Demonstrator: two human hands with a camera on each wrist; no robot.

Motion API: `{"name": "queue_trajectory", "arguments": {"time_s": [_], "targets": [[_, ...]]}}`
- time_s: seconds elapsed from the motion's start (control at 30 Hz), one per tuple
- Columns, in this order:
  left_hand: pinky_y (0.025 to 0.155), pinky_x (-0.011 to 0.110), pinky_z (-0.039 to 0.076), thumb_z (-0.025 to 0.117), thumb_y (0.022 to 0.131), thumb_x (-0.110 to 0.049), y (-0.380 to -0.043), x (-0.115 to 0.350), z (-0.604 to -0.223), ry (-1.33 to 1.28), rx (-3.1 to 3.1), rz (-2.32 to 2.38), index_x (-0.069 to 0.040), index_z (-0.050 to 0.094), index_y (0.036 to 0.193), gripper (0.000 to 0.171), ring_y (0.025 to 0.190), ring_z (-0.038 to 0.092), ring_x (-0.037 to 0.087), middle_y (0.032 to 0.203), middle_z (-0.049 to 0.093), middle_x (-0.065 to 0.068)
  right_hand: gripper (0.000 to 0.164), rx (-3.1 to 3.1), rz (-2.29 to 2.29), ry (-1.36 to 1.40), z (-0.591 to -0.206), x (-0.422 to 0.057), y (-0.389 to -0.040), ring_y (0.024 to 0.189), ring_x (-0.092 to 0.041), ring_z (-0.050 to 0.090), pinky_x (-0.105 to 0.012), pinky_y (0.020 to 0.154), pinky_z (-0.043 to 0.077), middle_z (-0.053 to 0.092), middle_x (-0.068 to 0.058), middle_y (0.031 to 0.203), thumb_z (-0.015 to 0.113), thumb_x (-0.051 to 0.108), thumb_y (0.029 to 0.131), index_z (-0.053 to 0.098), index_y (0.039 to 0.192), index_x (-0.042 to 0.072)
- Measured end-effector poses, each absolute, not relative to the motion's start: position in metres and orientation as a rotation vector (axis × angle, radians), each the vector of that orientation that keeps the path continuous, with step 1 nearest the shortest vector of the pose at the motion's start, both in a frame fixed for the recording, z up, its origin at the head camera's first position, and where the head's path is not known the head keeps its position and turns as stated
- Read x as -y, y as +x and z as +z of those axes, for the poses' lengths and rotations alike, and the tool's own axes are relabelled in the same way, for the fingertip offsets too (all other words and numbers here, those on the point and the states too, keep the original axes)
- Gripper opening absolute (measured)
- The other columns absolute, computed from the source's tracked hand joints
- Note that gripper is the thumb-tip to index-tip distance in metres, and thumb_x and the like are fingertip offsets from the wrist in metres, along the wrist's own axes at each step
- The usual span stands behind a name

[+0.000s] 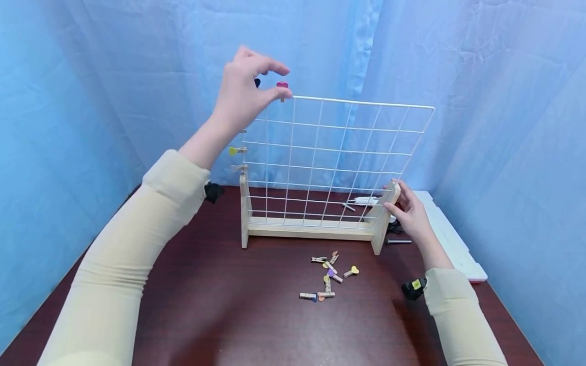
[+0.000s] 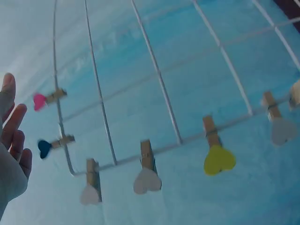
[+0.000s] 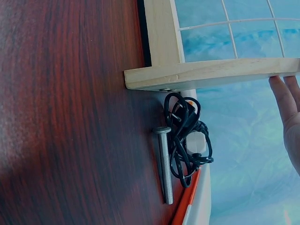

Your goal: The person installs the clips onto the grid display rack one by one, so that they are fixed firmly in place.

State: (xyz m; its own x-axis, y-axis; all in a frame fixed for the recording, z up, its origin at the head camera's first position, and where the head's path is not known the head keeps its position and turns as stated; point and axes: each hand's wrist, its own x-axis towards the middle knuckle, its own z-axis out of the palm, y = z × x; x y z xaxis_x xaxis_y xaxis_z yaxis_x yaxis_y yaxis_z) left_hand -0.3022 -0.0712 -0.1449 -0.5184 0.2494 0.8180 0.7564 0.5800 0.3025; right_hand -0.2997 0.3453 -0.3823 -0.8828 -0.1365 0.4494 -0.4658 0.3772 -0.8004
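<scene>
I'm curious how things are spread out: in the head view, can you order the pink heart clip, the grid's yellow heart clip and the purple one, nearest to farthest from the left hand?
1. Pink heart clip: grid's top edge, by the left hand.
2. Yellow heart clip: grid's left edge.
3. Purple heart clip: down on the table.

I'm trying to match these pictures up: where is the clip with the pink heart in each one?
Head: upper middle, the pink-heart clip is partly hidden by the left hand.
Left wrist: on the left side, the pink-heart clip sits just above the blue-heart clip.
Right wrist: not in it.
Shared landmark: the white wire grid, visible in all three.
</scene>
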Motion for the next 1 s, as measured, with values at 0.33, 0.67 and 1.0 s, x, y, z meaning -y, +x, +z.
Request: {"name": "queue_trajectory", "arguments": {"time_s": [0.33, 0.67, 1.0], "targets": [[0.085, 0.027, 0.038, 0.074, 0.070, -0.028, -0.261, 0.039, -0.268, -1.280, 2.041, -0.833, -0.011, 0.068, 0.094, 0.030, 0.088, 0.054, 0.011, 0.090, 0.067, -0.003, 0.062, 2.327, 1.520, 0.530, -0.382, -0.344, -0.302, 0.121, -0.009, 0.042, -0.009, 0.083, 0.042, 0.042, -0.017, 0.134, 0.058, 0.009, 0.086, 0.031, 0.138, 0.027], [0.076, 0.018, 0.041, 0.072, 0.066, -0.042, -0.218, 0.010, -0.404, -1.427, 2.547, -0.813, -0.018, 0.067, 0.097, 0.040, 0.084, 0.050, 0.006, 0.090, 0.063, -0.009, 0.063, 2.329, 1.522, 0.531, -0.381, -0.343, -0.302, 0.122, -0.012, 0.041, -0.009, 0.083, 0.041, 0.042, -0.014, 0.135, 0.058, 0.009, 0.086, 0.030, 0.139, 0.026], [0.061, 0.009, 0.036, 0.080, 0.057, -0.038, -0.210, -0.006, -0.450, -1.627, 2.762, -0.758, -0.020, 0.061, 0.080, 0.035, 0.067, 0.050, 0.000, 0.070, 0.056, -0.011, 0.064, 2.325, 1.513, 0.526, -0.383, -0.344, -0.299, 0.122, -0.008, 0.040, -0.009, 0.088, 0.039, 0.045, -0.012, 0.133, 0.059, 0.010, 0.085, 0.029, 0.139, 0.026]]}}
